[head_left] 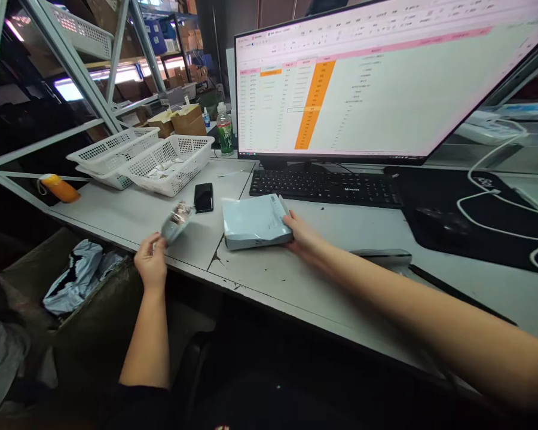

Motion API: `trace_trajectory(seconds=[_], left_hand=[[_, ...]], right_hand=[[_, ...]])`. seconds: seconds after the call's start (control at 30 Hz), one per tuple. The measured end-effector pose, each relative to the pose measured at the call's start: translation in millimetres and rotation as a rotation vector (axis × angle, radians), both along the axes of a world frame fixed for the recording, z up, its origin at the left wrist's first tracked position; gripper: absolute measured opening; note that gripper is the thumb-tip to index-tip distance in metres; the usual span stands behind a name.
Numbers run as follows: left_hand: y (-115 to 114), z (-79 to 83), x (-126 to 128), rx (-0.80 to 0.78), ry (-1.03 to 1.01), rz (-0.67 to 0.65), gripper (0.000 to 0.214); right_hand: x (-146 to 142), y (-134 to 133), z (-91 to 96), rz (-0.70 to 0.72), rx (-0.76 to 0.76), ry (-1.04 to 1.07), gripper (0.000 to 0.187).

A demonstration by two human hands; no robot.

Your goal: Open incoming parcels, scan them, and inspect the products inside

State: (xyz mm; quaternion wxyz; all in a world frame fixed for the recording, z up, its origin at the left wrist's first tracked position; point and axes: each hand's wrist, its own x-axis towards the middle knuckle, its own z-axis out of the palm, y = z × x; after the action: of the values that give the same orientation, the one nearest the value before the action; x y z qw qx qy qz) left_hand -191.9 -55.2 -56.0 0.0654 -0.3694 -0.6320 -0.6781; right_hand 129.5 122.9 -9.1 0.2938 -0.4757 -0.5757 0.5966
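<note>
My left hand (152, 263) pinches the lower end of a small clear plastic packet (178, 220), raised near the table's front edge. Something shiny and brownish shows inside it, blurred by motion. My right hand (302, 237) grips a flat pale blue box (253, 218) by its right side; part of the grip is hidden behind the box. The box is just in front of the keyboard (323, 186). A black phone (203, 197) lies on the white table (251, 272) between the packet and the box.
White perforated baskets (173, 164) stand at the back left, one holding small packets. A green-labelled bottle (225, 130) is beside the large monitor (367, 89). An orange object (59, 188) lies at the left edge. Below is a bin (89, 298) with crumpled plastic. Cables (484, 192) cross the mouse mat (452, 224).
</note>
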Motion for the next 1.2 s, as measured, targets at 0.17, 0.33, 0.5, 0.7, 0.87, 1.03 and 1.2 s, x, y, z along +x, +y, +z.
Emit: trace_trajectory(seconds=[0.17, 0.33, 0.5, 0.7, 0.87, 1.03, 1.2], left_hand=[[-22.1, 45.1, 20.8, 0.215, -0.261, -0.046, 0.038], [-27.0, 73.9, 106.0, 0.206, -0.752, -0.569, 0.048], [-10.3, 57.7, 156.9, 0.272, -0.775, -0.752, 0.059], [11.3, 25.6, 175.4, 0.319, -0.440, -0.726, 0.071], [18.8, 43.7, 194.3, 0.273, -0.814, -0.765, 0.062], [23.1, 77.7, 213.4, 0.088, -1.410, -0.935, 0.038], [30.7, 72.1, 227.5, -0.028, -1.557, -1.056, 0.035]], right_hand=[[-11.6, -30.4, 45.5, 0.199, 0.535, -0.073, 0.089], [-8.6, -77.3, 74.8, 0.503, 0.855, 0.113, 0.102], [16.8, -105.0, 53.8, 0.274, 0.856, 0.100, 0.068], [64.9, -116.4, 36.5, 0.345, 0.974, -0.049, 0.077], [100.2, -111.9, 38.3, 0.371, 1.000, 0.013, 0.085], [112.3, -114.3, 34.8, 0.224, 1.190, 0.071, 0.067], [118.6, -116.6, 45.5, 0.010, 1.261, 0.097, 0.045]])
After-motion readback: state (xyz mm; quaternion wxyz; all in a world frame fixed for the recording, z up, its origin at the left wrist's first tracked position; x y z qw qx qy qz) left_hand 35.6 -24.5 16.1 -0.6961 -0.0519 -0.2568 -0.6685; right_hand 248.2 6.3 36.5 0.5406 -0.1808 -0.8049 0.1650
